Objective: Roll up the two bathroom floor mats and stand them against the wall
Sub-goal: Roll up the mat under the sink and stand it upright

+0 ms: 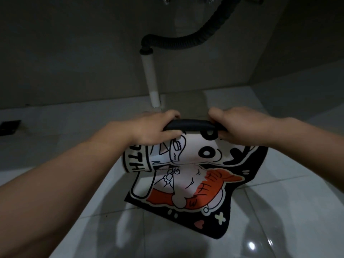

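A cartoon-printed bath mat (188, 183), black-edged with white and orange figures, hangs from both my hands above the glossy tiled floor. Its far edge is curled over into a dark roll between my hands, showing the black backing. My left hand (152, 129) grips the roll's left end and my right hand (234, 125) grips its right end. The mat's lower part drapes down and its near corner rests on the floor. Only this one mat is in view.
The grey wall (74, 62) rises just beyond my hands. A white drain pipe (150, 77) with a black corrugated hose (188, 41) runs down it into the floor. A dark floor drain (9, 127) sits at far left. White floor tiles (279, 211) surround the mat.
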Demonstrator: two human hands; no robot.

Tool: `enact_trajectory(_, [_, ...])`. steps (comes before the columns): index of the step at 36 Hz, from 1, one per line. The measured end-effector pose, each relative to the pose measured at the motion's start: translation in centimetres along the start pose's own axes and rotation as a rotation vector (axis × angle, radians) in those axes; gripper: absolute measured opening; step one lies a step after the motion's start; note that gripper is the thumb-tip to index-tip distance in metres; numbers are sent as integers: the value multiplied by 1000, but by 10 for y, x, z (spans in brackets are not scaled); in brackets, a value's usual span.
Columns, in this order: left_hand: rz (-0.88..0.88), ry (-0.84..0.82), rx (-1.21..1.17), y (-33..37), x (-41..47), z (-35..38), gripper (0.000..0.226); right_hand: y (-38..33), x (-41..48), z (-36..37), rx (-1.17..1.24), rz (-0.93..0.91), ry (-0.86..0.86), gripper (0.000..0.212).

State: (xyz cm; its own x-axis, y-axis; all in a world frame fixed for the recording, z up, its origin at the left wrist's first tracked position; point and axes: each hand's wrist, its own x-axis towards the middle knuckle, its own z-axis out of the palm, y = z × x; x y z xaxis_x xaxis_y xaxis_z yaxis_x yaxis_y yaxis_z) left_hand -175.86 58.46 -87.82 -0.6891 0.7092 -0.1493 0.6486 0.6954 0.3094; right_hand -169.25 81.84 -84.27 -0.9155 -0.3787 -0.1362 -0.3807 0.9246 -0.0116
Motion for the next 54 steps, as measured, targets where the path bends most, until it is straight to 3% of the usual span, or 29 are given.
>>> enact_trajectory(3, [13, -15, -53, 1, 1, -3, 27, 1, -3, -3, -26, -74, 35, 24])
enact_trajectory(7, [16, 74, 113, -2, 5, -2, 18, 2, -1, -1, 10, -53, 31, 11])
enact_trajectory(10, [-17, 102, 173, -1, 3, -5, 16, -1, 1, 2, 25, -50, 49, 15])
enact_trajectory(14, [-10, 88, 165, 4, 4, -2, 19, -3, 4, -1, 70, -1, 39, 34])
enact_trajectory(17, [-3, 103, 96, 6, 5, 4, 22, -4, 9, -1, 46, 4, 7, 26])
enact_trajectory(21, [44, 170, 191, 8, 6, 8, 37, -7, 11, 4, -14, 69, -63, 24])
enact_trajectory(24, [14, 56, 140, 8, 6, 7, 34, -12, 12, 9, -216, -55, 10, 22])
enact_trajectory(28, [-90, -180, -149, 5, 3, 5, 27, -19, 12, 15, -352, -311, 145, 14])
enact_trajectory(32, [-90, -87, -254, 4, 1, 12, 19, -19, 14, 14, -376, -345, 188, 17])
enact_trajectory(34, [-76, -15, -170, 6, 1, 15, 16, -20, 15, 14, -318, -276, 150, 25])
enact_trajectory(37, [-28, 132, 126, 10, -1, 18, 17, -18, 18, 9, -125, -55, -22, 73])
enact_trajectory(38, [2, 187, 221, 11, -1, 19, 19, -19, 19, 7, -38, 21, -97, 79])
enact_trajectory(41, [37, 270, 368, 16, -2, 23, 26, -16, 22, 7, 333, 124, -303, 46])
enact_trajectory(43, [28, 285, 391, 18, -2, 25, 29, -15, 26, 11, 426, 107, -343, 28])
enact_trajectory(47, [17, 273, 346, 15, -2, 23, 38, -20, 31, 20, 301, 65, -227, 17])
enact_trajectory(50, [-79, 40, 263, 12, -1, 13, 36, -24, 32, 26, -22, -81, -1, 18])
enact_trajectory(52, [-147, -108, 68, 9, -3, 8, 39, -26, 31, 30, -183, -196, 162, 17])
enact_trajectory(54, [-159, -148, -131, 5, -6, 9, 42, -27, 32, 32, -310, -294, 290, 16])
